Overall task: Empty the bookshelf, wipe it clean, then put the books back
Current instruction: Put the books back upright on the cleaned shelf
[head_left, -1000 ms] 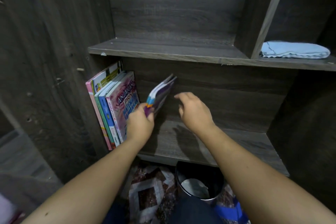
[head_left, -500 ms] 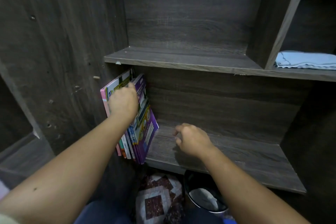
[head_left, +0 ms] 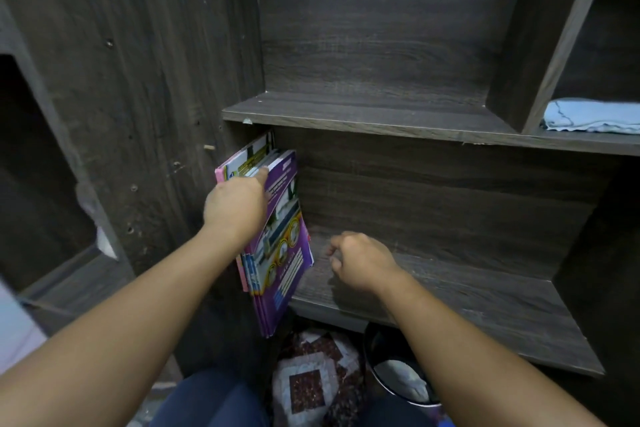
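A row of thin books [head_left: 277, 236] stands upright at the left end of the lower shelf [head_left: 450, 295] of the dark wooden bookshelf, leaning on its left wall. A purple-covered one is outermost, and its bottom corner sticks out past the shelf's front edge. My left hand [head_left: 235, 206] presses against the books near their tops, with a straight finger on the upper edges. My right hand [head_left: 360, 262] hovers just above the bare shelf board to the right of the books, fingers loosely curled and holding nothing. A folded light blue cloth [head_left: 588, 116] lies in the upper right compartment.
The upper shelf [head_left: 363, 114] above the books is bare. Below the lower shelf a dark round bin [head_left: 391, 364] with white material inside sits on the floor beside a patterned fabric [head_left: 311, 378]. A tall wooden side panel [head_left: 145, 114] rises at the left.
The purple book that my left hand carried a second ago now stands with the row. My left hand moved from gripping it to pressing on the stack. My right hand dropped towards the shelf board.
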The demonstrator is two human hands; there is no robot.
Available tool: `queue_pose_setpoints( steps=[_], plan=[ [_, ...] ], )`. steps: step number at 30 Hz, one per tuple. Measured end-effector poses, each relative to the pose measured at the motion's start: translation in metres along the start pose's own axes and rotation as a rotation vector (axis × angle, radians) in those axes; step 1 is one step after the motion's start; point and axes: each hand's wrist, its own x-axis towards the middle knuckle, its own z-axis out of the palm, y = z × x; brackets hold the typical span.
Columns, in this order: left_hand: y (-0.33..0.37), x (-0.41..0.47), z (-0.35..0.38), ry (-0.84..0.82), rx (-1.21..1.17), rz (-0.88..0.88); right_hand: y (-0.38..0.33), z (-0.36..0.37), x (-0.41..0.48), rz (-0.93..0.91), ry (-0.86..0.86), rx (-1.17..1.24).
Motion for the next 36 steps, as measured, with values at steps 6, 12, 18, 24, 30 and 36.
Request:
queue_pose_setpoints(
  steps=[6,12,18,24,30,36],
  plan=[
    [-0.023,-0.025,-0.042,0.008,0.052,-0.041,-0.034,0.004,0.02,-0.082,0.037,0.069],
    [-0.026,-0.041,-0.077,0.01,0.141,-0.033,-0.069,0.006,0.05,-0.15,0.093,0.138],
    [-0.039,-0.046,-0.102,0.002,0.176,-0.043,-0.083,-0.008,0.086,-0.179,0.106,0.119],
    [-0.041,-0.045,-0.11,0.002,0.235,-0.045,-0.084,-0.001,0.111,-0.268,0.055,0.065],
    [-0.042,-0.044,-0.112,-0.005,0.247,-0.047,-0.085,-0.005,0.12,-0.32,0.065,-0.099],
    [-0.046,-0.051,-0.118,0.002,0.251,-0.072,-0.09,-0.002,0.119,-0.389,0.074,-0.013]
  ],
)
